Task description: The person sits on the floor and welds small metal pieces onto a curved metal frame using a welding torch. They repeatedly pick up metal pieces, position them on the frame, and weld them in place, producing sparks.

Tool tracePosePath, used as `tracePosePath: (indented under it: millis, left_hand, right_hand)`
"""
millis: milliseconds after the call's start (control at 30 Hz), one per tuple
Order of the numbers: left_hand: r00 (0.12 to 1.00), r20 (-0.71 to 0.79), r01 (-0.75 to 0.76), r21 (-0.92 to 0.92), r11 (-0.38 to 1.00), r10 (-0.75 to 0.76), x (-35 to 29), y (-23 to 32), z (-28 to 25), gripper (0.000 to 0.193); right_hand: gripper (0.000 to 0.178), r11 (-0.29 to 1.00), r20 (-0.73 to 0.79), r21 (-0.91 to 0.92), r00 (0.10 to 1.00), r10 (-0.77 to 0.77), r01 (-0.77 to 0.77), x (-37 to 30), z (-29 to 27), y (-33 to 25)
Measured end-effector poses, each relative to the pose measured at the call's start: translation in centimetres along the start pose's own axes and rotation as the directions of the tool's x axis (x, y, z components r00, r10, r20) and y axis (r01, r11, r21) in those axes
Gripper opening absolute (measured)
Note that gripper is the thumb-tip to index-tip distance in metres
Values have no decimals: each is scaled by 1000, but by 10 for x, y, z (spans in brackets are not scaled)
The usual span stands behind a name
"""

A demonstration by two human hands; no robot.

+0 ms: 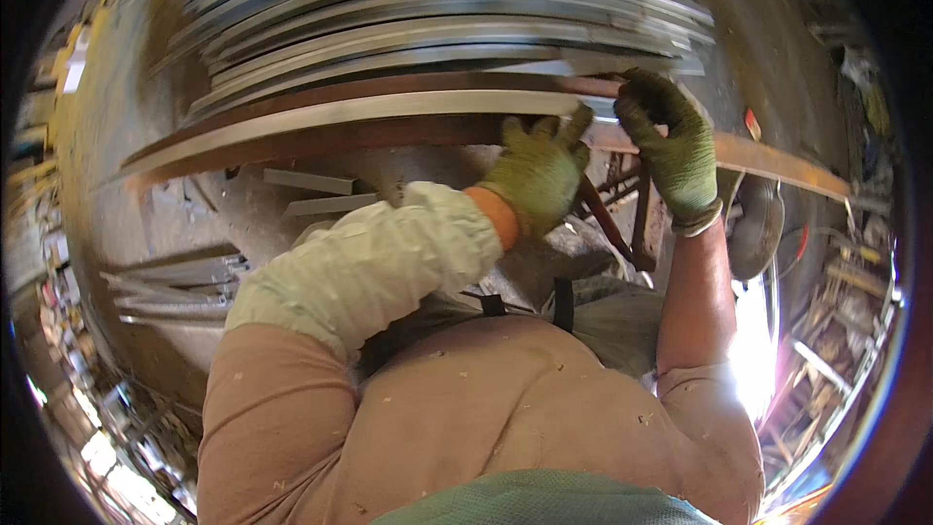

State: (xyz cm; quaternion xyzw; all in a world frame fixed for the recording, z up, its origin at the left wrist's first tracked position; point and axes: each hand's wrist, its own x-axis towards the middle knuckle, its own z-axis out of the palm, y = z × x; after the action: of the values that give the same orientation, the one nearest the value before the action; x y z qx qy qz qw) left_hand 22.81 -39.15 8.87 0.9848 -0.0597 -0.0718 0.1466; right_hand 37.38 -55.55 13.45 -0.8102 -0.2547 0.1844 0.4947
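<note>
A long, slim, pale metal bar [389, 108] lies at the left hand [536, 170].

Left of our left hand [539, 165], we have open room to reach down onto the pale bar [369, 115] from above. Beyond it, the stack [437, 5] crowds in. Our white sleeve [379, 258] blocks part of the near side, brown struts [643, 224] stand below our right hand [675, 141], and only a narrow gap parts our hands.
</note>
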Motion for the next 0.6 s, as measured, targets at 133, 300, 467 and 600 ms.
tracePosePath:
  millis: [133, 300, 467, 600]
  left_hand:
    - [998, -42, -55, -132, 990, 50, 8, 9, 2, 49]
    - [985, -1, 138, -609, 781, -174, 1, 10, 43, 45]
    - [996, -37, 52, -524, 850, -84, -21, 9, 40, 47]
    - [999, -23, 21, -472, 881, -36, -36, 11, 42, 48]
  right_hand:
    - [73, 961, 275, -43, 929, -250, 272, 28, 60, -53]
    - [80, 738, 556, -257, 720, -414, 624, 72, 181, -111]
    - [79, 703, 752, -377, 642, -148, 603, 106, 263, -146]
    - [70, 644, 767, -498, 642, 15, 581, 115, 306, -153]
